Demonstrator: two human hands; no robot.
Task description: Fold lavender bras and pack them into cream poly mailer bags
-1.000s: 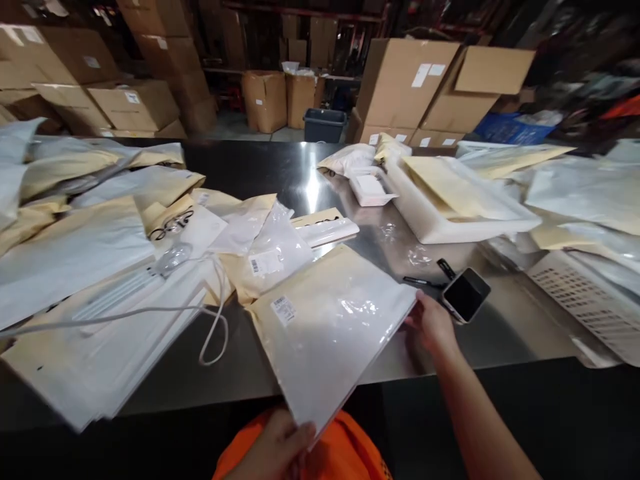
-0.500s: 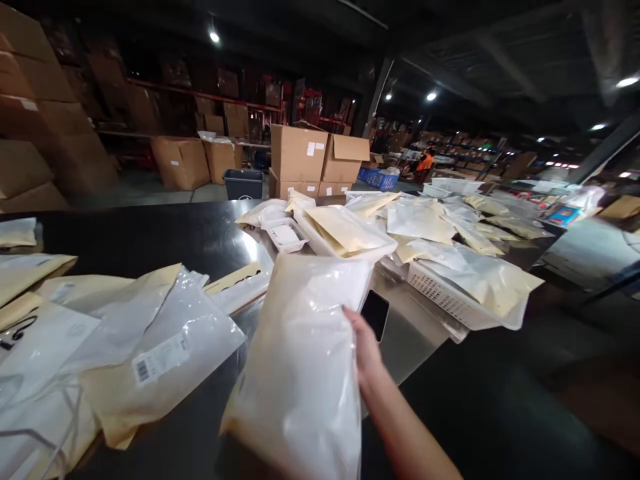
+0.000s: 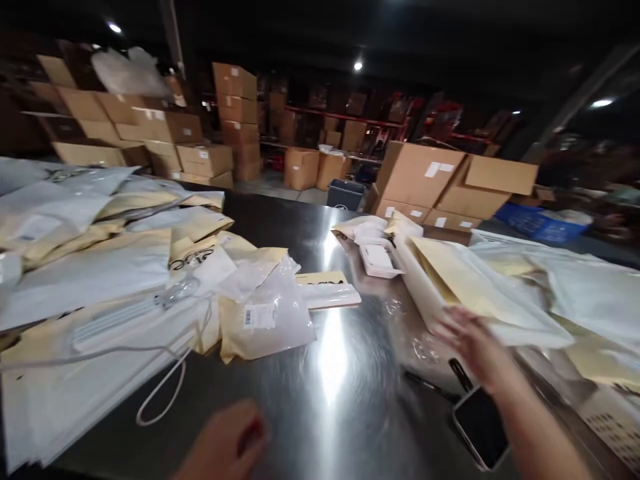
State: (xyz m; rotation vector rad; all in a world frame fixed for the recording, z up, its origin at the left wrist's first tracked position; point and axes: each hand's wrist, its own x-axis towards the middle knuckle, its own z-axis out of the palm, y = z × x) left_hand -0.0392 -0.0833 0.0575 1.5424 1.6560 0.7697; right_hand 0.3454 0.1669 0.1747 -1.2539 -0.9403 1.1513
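Note:
Low at the front edge, my left hand (image 3: 227, 440) is blurred, its fingers curled in with nothing visible in them. My right hand (image 3: 465, 337) reaches over the right side of the table, fingers stretched out and holding nothing. It overlaps the near edge of a white bin (image 3: 425, 293) with a yellowish padded mailer (image 3: 463, 270) in it; contact cannot be made out. Below that wrist lies a phone (image 3: 481, 427) with a dark screen. A clear-bagged mailer with a barcode label (image 3: 265, 333) lies left of centre, beside a flat white packet (image 3: 330, 295).
Piled mailers (image 3: 85, 267) cover the left side, with a white cable (image 3: 167, 400) looping off them. A small white basket (image 3: 379, 259) stands near the bin. More bagged mailers (image 3: 595, 290) lie at right. Cardboard boxes (image 3: 415, 177) and a dark bin (image 3: 345, 195) stand beyond the table.
The view has swung left. The bagged mailer is out of my right hand, which now has its fingers stretched out. My left hand has come into view at the bottom.

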